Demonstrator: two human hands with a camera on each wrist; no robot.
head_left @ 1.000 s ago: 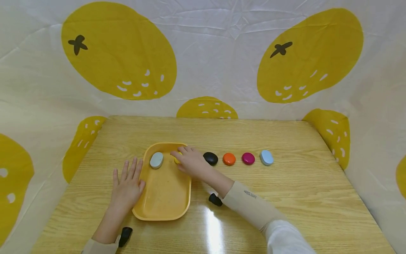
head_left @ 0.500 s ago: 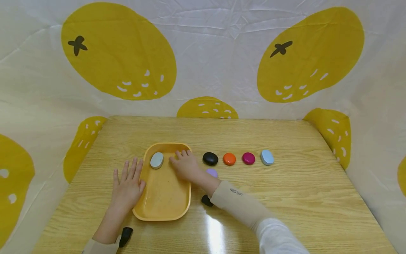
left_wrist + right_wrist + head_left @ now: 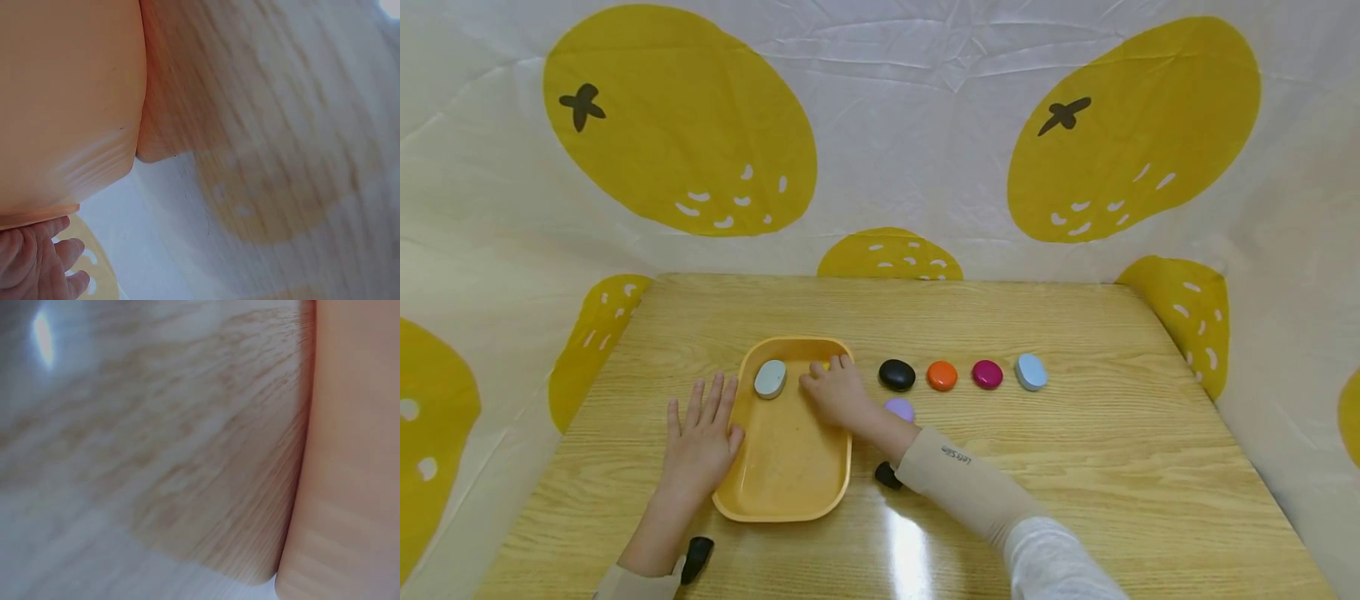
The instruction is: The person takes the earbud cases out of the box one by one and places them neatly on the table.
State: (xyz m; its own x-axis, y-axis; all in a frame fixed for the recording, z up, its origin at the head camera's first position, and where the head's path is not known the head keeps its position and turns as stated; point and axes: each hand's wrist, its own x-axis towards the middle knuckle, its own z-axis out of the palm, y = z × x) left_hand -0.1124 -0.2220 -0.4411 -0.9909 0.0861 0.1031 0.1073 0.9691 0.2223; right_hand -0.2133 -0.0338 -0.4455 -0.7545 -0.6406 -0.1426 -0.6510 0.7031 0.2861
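Note:
In the head view a yellow-orange plastic tray [image 3: 778, 516] lies on the wooden table. My right hand [image 3: 841, 398] reaches over its right rim, and its bent fingers hold a yellow stone-like piece [image 3: 826, 365], mostly hidden, at the back right inside. A pale grey oval piece [image 3: 771, 379] sits at the tray's back left. My left hand [image 3: 700, 442] lies along the left side with fingers straight and the thumb at the rim. The left wrist view has the tray's outer wall [image 3: 69, 106] above my left fingers [image 3: 70, 253]. The right wrist view shows only table and tray wall [image 3: 356, 450].
Right of the tray runs a row: a black piece [image 3: 897, 375], an orange one [image 3: 942, 376], a magenta one [image 3: 987, 374] and a light blue oval [image 3: 1032, 372]. A lilac piece [image 3: 899, 409] lies beside my right forearm. Fabric [image 3: 917, 150] hangs behind the table.
My right hand and forearm have shifted slightly left and towards me, uncovering the lilac piece. The fingers have bent more over the yellow piece. My left hand has stayed put.

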